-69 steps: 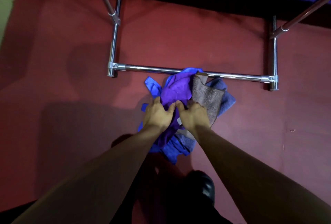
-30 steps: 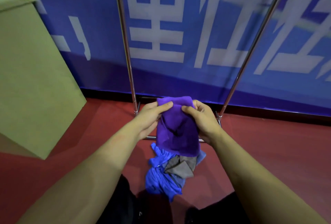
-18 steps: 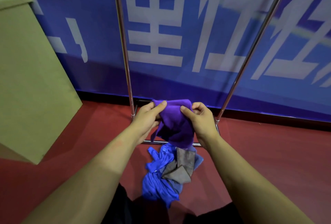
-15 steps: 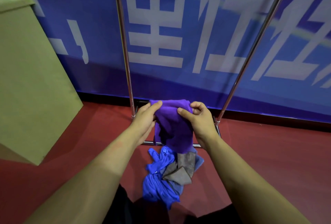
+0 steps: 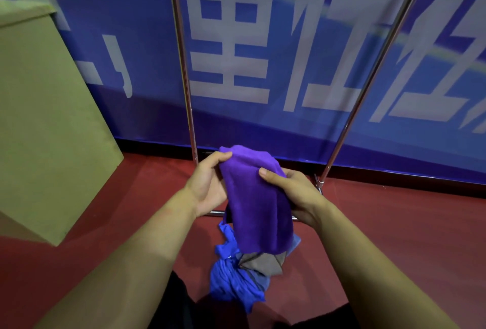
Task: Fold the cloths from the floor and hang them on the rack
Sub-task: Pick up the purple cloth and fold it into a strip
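A purple cloth (image 5: 259,202) hangs doubled over between my hands, at chest height above the floor. My left hand (image 5: 207,184) grips its upper left edge with the thumb on top. My right hand (image 5: 294,194) pinches its right side, thumb pressed on the front face. Below it on the red floor lies a pile of cloths: a bright blue one (image 5: 231,284) and a grey-brown one (image 5: 263,263). The metal rack (image 5: 184,70) stands just behind, its two uprights rising out of view; the top bar is not visible.
A tall green-beige box (image 5: 44,123) stands at the left, close to the rack's left upright. A blue banner wall (image 5: 263,52) with large white characters closes off the back. The rack's low base bar (image 5: 215,213) runs just behind the pile. Red floor (image 5: 407,236) spreads to the right.
Since the first frame I have lifted the purple cloth off the pile and the view has risen. Over the last second the cloth has been gathered into a narrower doubled strip.
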`<move>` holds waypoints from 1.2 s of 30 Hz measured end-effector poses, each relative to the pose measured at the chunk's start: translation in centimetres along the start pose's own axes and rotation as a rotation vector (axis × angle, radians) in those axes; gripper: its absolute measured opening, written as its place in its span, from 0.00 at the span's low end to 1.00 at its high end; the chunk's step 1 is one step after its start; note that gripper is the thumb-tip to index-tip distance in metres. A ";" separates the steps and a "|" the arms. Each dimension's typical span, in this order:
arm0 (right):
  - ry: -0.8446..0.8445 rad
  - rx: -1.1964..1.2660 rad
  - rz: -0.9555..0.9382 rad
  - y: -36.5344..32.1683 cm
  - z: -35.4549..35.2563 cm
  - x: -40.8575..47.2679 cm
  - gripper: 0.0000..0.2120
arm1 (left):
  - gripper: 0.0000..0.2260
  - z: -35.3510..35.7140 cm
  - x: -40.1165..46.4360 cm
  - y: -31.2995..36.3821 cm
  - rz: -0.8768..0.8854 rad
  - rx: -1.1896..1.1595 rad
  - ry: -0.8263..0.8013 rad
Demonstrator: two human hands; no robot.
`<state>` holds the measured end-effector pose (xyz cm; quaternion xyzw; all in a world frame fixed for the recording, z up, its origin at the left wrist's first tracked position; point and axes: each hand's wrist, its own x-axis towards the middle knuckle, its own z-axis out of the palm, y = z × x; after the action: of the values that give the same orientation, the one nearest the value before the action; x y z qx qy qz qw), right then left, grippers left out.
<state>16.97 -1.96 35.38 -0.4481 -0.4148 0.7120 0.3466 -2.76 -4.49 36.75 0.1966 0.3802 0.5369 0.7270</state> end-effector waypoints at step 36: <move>0.560 0.272 -0.219 -0.6 -6.7 1.5 0.06 | 0.22 -6.0 2.3 1.4 0.221 0.011 0.421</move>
<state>22.69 1.43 33.75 -0.5289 -0.2502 0.5686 0.5782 -7.96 -2.62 33.17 0.1250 0.5024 0.6404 0.5674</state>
